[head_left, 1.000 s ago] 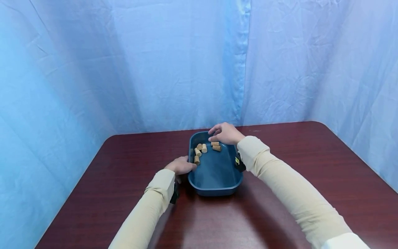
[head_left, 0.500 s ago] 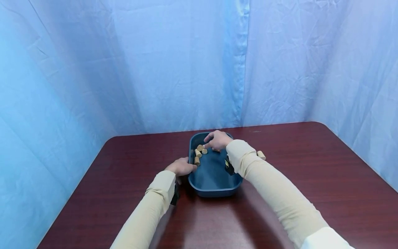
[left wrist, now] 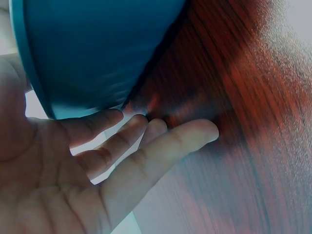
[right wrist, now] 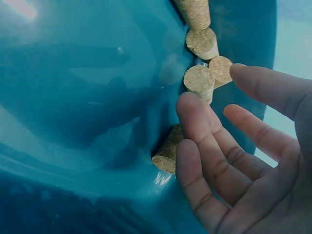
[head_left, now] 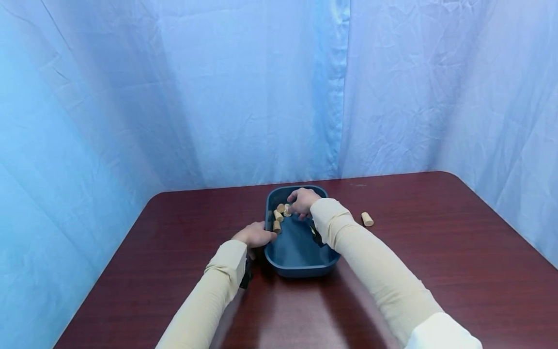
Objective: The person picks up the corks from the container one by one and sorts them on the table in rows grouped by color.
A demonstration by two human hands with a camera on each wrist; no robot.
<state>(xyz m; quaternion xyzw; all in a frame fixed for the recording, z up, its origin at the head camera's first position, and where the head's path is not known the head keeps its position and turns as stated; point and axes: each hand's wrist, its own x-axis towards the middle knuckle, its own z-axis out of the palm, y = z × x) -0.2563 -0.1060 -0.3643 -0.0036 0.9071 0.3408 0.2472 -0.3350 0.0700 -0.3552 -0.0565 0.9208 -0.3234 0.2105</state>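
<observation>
A deep blue rectangular tray (head_left: 301,272) with rounded corners stands on the table. Several tapered cork stoppers (head_left: 278,216) lie inside, along its left wall. My left hand (head_left: 257,234) holds that wall, the thumb over the rim and the fingers outside, spread along the wall in the left wrist view. My right hand (head_left: 302,201) hovers in the far part of the tray, fingers bent and apart, nothing gripped. In the right wrist view its thumb and index fingertips are close to a pale cork (right wrist: 199,79). A darker cork (right wrist: 168,151) is partly hidden behind its fingers.
A lone pale cork (head_left: 367,219) lies on the dark red wooden table (head_left: 436,242), right of the tray. Light blue curtains (head_left: 244,97) hang behind the table and at both sides.
My right hand has moved left and nearer within the tray, to the corks by the left wall. Its sleeve now uncovers the cork on the table. The left hand stays put.
</observation>
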